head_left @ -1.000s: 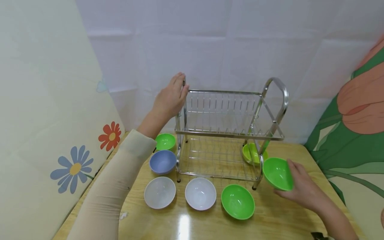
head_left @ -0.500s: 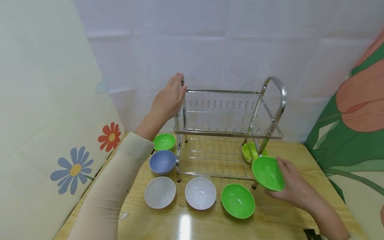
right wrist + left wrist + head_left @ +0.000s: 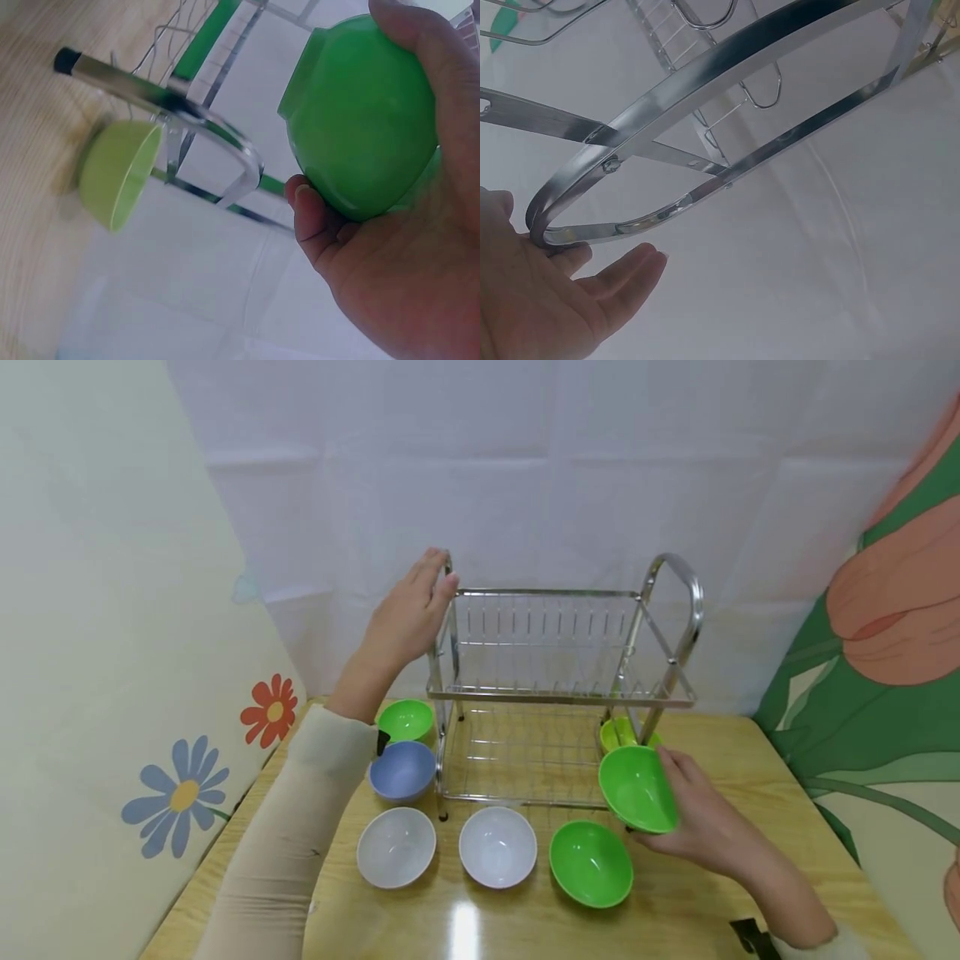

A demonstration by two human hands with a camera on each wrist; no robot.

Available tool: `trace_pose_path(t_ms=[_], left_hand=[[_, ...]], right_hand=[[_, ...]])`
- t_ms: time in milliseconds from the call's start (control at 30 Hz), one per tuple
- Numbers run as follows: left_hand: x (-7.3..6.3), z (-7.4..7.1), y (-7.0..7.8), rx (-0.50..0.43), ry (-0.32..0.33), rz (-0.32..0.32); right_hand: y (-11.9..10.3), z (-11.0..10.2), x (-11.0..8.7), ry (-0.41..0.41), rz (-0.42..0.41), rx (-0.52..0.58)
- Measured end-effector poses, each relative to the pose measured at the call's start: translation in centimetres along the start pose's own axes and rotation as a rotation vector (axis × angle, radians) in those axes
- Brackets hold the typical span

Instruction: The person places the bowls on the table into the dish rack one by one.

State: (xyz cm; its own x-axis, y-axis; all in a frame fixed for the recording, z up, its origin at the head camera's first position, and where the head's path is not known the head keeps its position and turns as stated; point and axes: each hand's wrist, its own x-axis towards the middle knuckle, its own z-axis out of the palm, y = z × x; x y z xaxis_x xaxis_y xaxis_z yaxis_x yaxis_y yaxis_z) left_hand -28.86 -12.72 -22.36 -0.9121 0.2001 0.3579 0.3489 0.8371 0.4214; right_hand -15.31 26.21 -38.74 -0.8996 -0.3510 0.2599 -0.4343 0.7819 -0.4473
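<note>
Glossy round green bowl (image 3: 633, 789), 4 o'clock, mouth tilted up, right hand (image 3: 699, 820) gripping, chrome dish rack (image 3: 558, 698), lengthwise 9-to-3, left hand (image 3: 406, 618) extended, touching it

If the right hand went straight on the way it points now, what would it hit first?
Probably the two-tier silver metal rack: the round green bowl the right hand holds would likely touch the rack's near right post first, though depth is unclear.

Bench (image 3: 555, 935): wood-grained, bearing rack (image 3: 558, 698)
Left-edge side: green bowl (image 3: 407, 721), blue bowl (image 3: 402, 772)
Front-edge side: white bowls (image 3: 498, 847), second green bowl (image 3: 591, 864)
Right-edge side: yellow-green bowl (image 3: 118, 172)
</note>
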Motion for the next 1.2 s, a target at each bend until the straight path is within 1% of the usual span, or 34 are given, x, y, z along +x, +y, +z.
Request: trace_pose_path(t_ms=[100, 200, 267, 333, 467, 533, 667, 800, 967, 1200], left_hand=[[-0.4, -0.2, -0.1, -0.007, 0.006, -0.006], [-1.2, -0.6, -0.2, 0.0, 0.032, -0.023], [-2.0, -1.0, -0.2, 0.012, 0.059, -0.023], [-3.0, -1.3, 0.1, 0.03, 0.094, -0.001], [-5.4, -1.8, 1.1, 0.084, 0.168, 0.11], [-6.6, -1.7, 1.7, 0.114, 0.195, 0.168], [-8.7, -1.4, 2.6, 0.153, 0.216, 0.248], [-10.4, -0.8, 3.2, 0.152, 0.241, 0.324], [-12.2, 0.2, 3.9, 0.144, 0.258, 0.42], [-14.2, 2.5, 4.7, 0.128, 0.28, 0.57]], right_hand=[[-0.4, 0.2, 0.4, -0.024, 0.003, -0.007], [-0.8, 0.5, 0.7, -0.05, 0.008, -0.007], [-1.1, 0.6, 0.9, -0.067, 0.007, -0.009], [-1.4, 0.7, 1.1, -0.083, 0.007, -0.008], [-2.0, 0.8, 1.4, -0.103, 0.006, -0.016], [-2.3, 0.9, 1.5, -0.106, 0.002, -0.019], [-2.7, 1.1, 1.8, -0.112, -0.005, -0.022], [-3.0, 1.3, 2.0, -0.103, -0.02, -0.027], [-3.3, 1.7, 2.3, -0.09, -0.043, -0.013], [-3.9, 2.3, 2.8, -0.093, -0.054, 0.017]])
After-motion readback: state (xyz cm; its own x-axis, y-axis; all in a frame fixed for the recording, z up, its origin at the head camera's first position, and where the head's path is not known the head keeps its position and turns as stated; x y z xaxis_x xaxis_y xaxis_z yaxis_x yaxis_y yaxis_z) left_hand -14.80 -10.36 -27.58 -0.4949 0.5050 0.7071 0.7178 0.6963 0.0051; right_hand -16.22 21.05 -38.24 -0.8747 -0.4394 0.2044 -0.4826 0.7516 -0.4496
